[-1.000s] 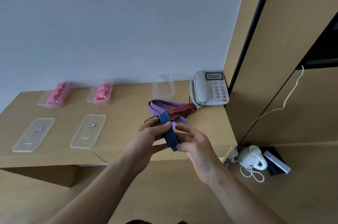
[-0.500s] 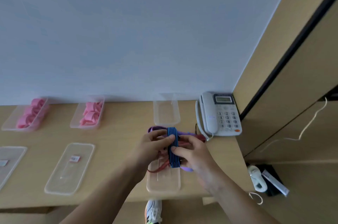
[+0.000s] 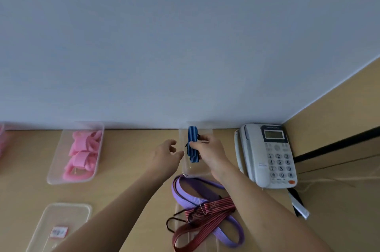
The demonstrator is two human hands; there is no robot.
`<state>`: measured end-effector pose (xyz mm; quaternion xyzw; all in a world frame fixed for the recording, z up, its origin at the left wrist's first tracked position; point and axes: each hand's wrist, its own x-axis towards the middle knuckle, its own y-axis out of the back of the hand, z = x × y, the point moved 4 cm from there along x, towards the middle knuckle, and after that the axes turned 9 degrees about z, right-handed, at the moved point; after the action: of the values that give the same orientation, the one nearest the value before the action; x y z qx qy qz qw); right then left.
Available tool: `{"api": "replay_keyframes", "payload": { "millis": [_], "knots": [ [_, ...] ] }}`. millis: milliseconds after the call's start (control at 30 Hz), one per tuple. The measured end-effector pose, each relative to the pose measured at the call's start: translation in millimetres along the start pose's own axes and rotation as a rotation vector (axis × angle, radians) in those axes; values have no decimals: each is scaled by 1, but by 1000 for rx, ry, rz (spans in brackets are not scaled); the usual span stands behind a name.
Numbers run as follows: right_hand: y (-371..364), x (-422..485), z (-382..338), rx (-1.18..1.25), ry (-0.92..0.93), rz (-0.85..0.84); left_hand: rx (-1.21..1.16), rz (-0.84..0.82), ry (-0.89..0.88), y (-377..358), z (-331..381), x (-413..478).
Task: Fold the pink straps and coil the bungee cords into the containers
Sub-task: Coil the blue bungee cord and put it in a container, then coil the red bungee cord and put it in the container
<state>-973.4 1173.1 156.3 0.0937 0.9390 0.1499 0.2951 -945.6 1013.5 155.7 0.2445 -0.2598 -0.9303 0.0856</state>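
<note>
The right hand point(image 3: 207, 152) pinches the folded blue bungee cord point(image 3: 192, 146), holding it in the mouth of the clear container point(image 3: 195, 171) — whether the bundle touches the bottom is hard to tell. The left hand point(image 3: 167, 155) hovers just to its left, fingers loose, holding nothing. Likely trouble: on release the elastic folds may spring apart and climb the wall, or a hook may snag a finger — and the light, unbraced container could slide.

My right hand point(image 3: 209, 152) holds a coiled cord point(image 3: 192, 138) inside the container point(image 3: 197, 172) by the wall. From it, the phone point(image 3: 267, 155) lies at three o'clock, loose cords point(image 3: 213, 206) at six, a strap-filled container point(image 3: 53, 171) at nine.
</note>
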Motion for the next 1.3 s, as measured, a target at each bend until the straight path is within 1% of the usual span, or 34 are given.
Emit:
{"api": "replay_keyframes", "payload": {
  "millis": [67,167,267,400,467,600,800,933,1000,1067,1167,1233,1267,1300],
  "knots": [
    [-9,11,4,-33,-3,6,-1,-32,9,-4,-3,8],
    [-16,19,9,-127,44,-25,-80,-79,22,-9,-7,13],
    [-17,21,8,-275,97,-43,-110,-94,8,-12,-8,15],
    [-24,22,0,-538,206,-85,-111,-92,12,-13,-10,16],
    [-26,22,-4,-600,218,-101,-106,-95,14,-14,-12,16],
    [-20,21,-7,-516,139,-91,-117,-84,23,-17,-15,16],
    [-10,12,-4,-436,160,-88,-107,-40,46,-16,-10,9],
    [4,2,-6,-365,183,-106,-79,36,48,-7,-8,-4],
    [20,-8,-5,-320,271,-26,-55,78,29,-4,-10,-17],
    [42,-24,0,-288,439,85,-18,121,-19,-2,-14,-35],
    [78,-59,27,-347,707,201,43,183,-127,-3,-24,-71],
    [96,-80,50,-473,804,190,106,214,-187,-6,-33,-97],
    [102,-88,61,-571,849,148,144,222,-208,-9,-38,-110],
    [104,-93,71,-710,889,70,179,228,-219,-12,-43,-123]
  ]
}}
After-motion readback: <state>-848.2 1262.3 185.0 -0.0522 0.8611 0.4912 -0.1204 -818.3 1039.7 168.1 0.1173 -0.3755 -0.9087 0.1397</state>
